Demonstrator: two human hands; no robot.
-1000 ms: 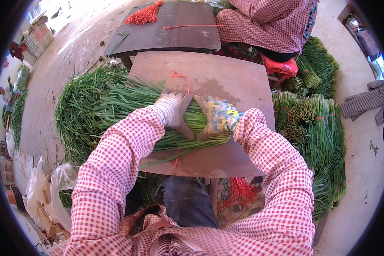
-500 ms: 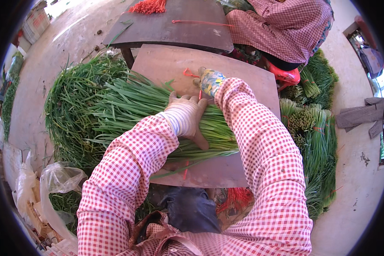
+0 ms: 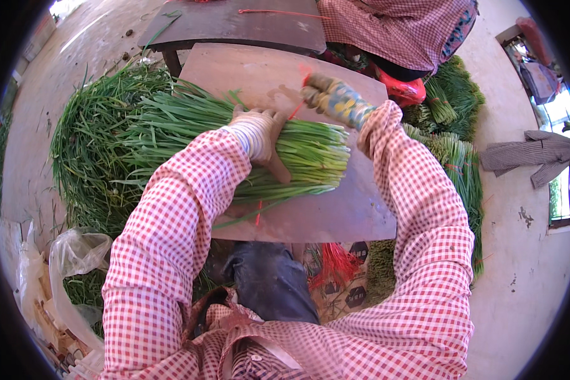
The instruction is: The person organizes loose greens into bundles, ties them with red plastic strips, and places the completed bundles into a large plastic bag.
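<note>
A thick bundle of long green leaves, apparently garlic chives point(image 3: 313, 155), lies across the brown tabletop point(image 3: 354, 206), its pale cut ends to the right. Over its middle, my gloved left hand point(image 3: 263, 139) presses and grips, thumb on the near side and fingers toward the far side. My right hand point(image 3: 332, 100), in a patterned glove, is closed beyond the bundle and holds a red tie string point(image 3: 296, 111). That string runs taut from the bundle beside my left hand. On the near side its other end point(image 3: 258, 213) hangs down on the tabletop.
A heap of loose green leaves point(image 3: 101, 139) lies left of the tabletop. Another person in checked clothing point(image 3: 392, 28) sits at the far right by tied bundles point(image 3: 453, 107). A second table point(image 3: 234, 28) stands beyond. Red strings point(image 3: 335, 266) hang near my lap; plastic bags point(image 3: 76, 253) lie lower left.
My right hand has moved right, away from the bundle, drawing the red string out. My left hand stays on the chives. The whole view has shifted somewhat.
</note>
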